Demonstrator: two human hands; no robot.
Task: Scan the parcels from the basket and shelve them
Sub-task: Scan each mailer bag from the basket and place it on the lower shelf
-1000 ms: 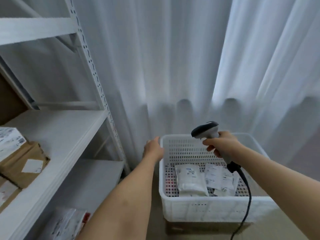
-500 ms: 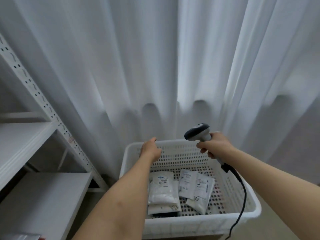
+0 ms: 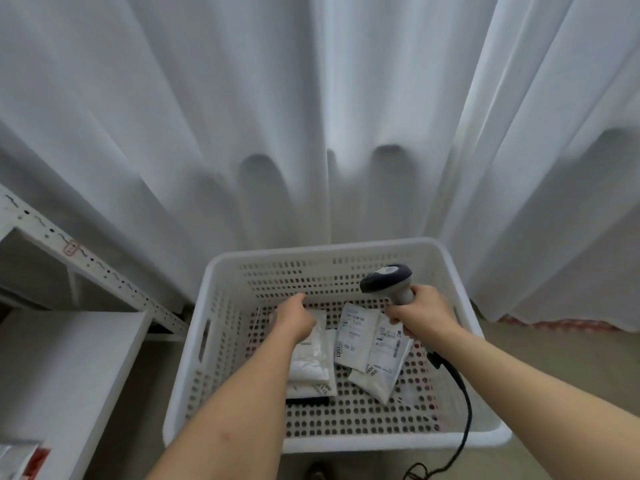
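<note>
White parcels (image 3: 313,355) lengthwise away; left hand (image 3: 294,318) fingers unclear; right hand (image 3: 420,315) grips scanner (image 3: 389,282).

The left hand (image 3: 294,320), which rested on the far rim of the basket (image 3: 346,441) a moment ago, has dropped inside and now lies over the white parcel (image 3: 311,358) on the left of the pile, though its fingers are hidden, so a grip cannot be told. The right hand (image 3: 420,315) has lowered the scanner (image 3: 389,280) from above the rim to just over the labelled parcels (image 3: 370,344). The view has swung right and down, so the shelf unit (image 3: 69,358) has slid to the left edge.
</note>
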